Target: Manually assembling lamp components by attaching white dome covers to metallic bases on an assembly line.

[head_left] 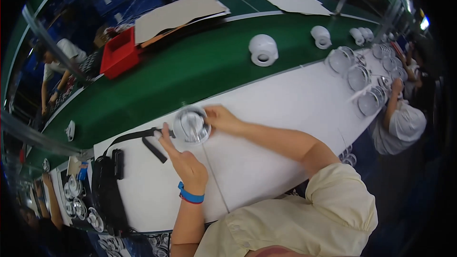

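Silvery and blurred, a round fitting was over the far edge of the white bench, just beside the green belt; whether it rested on the surface or was lifted a little could not be told. The right hand came in from the side, its fingers curled and apparently pinching the fitting's right rim, a hold that probably left the shiny face uncovered; the left hand, with a blue wristband below it, had its fingers stretched out and somewhat spread at the lower left of the fitting, perhaps to steady it from the opposite side, though contact could not be told.

A black bag lay to the left, its strap running up near the left fingers; it sat toward the bench's end, likely so that the middle remained free for handwork. Across the belt's near part stood a white housing, with another housing farther right, both presumably within reach because the belt ran alongside; more round silvery fittings were grouped near a co-worker on the right, seemingly gathered there for that person's hands.
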Available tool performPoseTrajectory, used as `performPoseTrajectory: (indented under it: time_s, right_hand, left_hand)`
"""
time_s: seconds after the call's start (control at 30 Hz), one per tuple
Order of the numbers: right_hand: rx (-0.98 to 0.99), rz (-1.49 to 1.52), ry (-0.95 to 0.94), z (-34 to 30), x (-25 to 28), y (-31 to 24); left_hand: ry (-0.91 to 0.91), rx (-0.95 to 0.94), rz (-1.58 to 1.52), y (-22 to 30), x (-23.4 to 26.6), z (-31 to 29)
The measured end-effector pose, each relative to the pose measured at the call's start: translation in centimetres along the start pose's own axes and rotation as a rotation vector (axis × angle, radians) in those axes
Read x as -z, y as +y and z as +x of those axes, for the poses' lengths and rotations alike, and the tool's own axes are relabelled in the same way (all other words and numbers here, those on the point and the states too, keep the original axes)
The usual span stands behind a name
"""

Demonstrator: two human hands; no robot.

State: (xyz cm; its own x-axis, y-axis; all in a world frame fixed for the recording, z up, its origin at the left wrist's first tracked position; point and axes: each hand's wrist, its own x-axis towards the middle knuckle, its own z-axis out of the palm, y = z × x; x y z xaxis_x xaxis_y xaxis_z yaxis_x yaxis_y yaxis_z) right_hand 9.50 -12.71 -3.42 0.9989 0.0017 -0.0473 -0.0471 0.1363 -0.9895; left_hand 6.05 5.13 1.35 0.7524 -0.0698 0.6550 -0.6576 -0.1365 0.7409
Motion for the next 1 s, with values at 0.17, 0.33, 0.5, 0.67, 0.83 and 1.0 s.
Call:
performPoseTrajectory:
  time_s: [0.17,0.33,0.5,0.67,0.83,1.0]
  right_hand:
    - [-0.063,-0.068,0.068,-10.9,1.1,-0.7]
    - [0.416,-0.984,0.013,-13.2,15.0,-4.1]
    - [0.357,-1.877,1.588,-17.4,40.4,-13.8]
    - [-0.062,-1.796,1.333,-19.5,47.0,-12.6]
    - [0.132,-1.852,1.154,-17.4,36.7,-12.5]
    - [0.367,-1.503,0.875,-19.4,19.0,-8.8]
  left_hand:
    - [-0.399,-0.322,0.161,5.0,-2.8,-3.2]
    - [-0.338,-0.399,0.081,6.2,-4.3,-5.7]
    - [-0.317,-0.419,0.090,7.1,-5.7,-4.8]
    - [-0.219,-0.328,0.108,6.9,-6.0,-5.0]
    - [-0.176,-0.186,0.139,6.3,-5.7,-4.7]
    - [-0.165,-0.365,0.192,6.4,-6.0,-3.6]
